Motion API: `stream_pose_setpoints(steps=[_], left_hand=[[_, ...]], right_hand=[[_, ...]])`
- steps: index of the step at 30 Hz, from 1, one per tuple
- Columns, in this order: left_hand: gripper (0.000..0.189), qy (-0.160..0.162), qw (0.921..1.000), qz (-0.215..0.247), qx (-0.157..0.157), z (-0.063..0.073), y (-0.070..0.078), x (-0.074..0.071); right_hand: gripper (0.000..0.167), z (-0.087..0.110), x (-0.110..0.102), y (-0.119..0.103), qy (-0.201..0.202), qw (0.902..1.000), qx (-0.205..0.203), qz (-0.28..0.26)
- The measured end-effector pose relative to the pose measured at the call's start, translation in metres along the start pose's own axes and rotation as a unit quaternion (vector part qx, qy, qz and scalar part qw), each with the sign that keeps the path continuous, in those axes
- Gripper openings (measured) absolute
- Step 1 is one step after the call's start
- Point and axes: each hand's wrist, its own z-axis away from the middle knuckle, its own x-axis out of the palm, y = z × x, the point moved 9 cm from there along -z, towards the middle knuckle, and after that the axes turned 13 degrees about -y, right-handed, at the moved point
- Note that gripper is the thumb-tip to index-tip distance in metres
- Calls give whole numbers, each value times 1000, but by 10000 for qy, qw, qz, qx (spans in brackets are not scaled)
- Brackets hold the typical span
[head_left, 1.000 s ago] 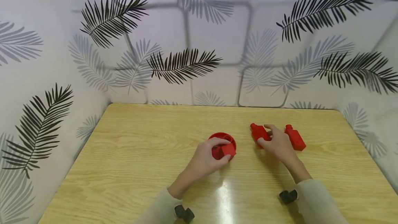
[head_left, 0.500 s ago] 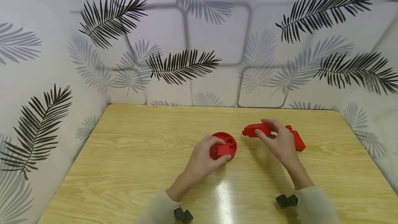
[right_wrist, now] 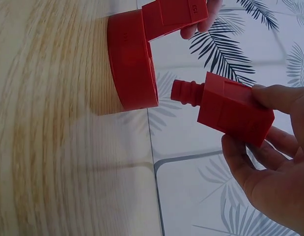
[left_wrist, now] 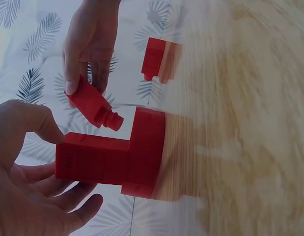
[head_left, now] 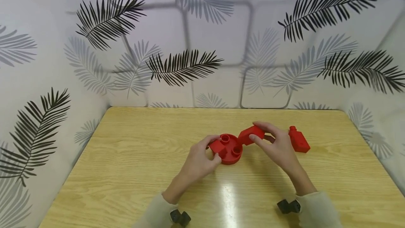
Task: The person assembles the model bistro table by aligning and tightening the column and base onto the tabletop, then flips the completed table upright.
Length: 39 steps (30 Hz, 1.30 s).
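A round red base [head_left: 230, 162] with ring-shaped sockets stands on the table. My left hand [head_left: 199, 159] pinches a red square-bodied bottle [left_wrist: 93, 157] upside down at the base's left side; its neck is hidden. My right hand [head_left: 280, 149] grips a second red bottle [head_left: 251, 134] by its bottom end, thumb on one side and fingers on the other. In the right wrist view this bottle's ridged neck [right_wrist: 187, 92] points at the base, with a gap between them. In the left wrist view it hangs tilted beside the first bottle.
A third red bottle [head_left: 299, 140] lies on the wooden table [head_left: 126, 157], right of my right hand. Behind the table rises a pale wall [head_left: 218, 80] with leaf patterns.
My right hand has lifted its bottle off the table and carried it left to the base, turning the neck downward. My left hand has shifted slightly left with its bottle, exposing two sockets.
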Motion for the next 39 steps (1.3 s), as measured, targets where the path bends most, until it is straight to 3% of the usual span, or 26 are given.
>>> stream_pose_setpoints(steps=[8,14,21,28,33,39], left_hand=[[47,222,9994,-77,255,-1,2,-6],[47,318,9994,-42,102,0,-7,-8],[37,540,9982,-131,221,3,-9,-13],[33,701,9972,18,258,6,-15,-17],[34,635,9974,129,306,6,-16,-16],[35,593,9973,271,333,6,-18,-17]], right_hand=[[41,1,11,-5,-210,9993,-137,261],[42,3,24,-7,-508,9979,-338,203],[46,1,42,-11,-1039,9922,-627,296],[48,4,50,-12,-1474,9855,-803,-254],[46,4,53,-10,-1449,9859,-812,-217],[51,5,54,-10,-1841,9777,-878,-499]])
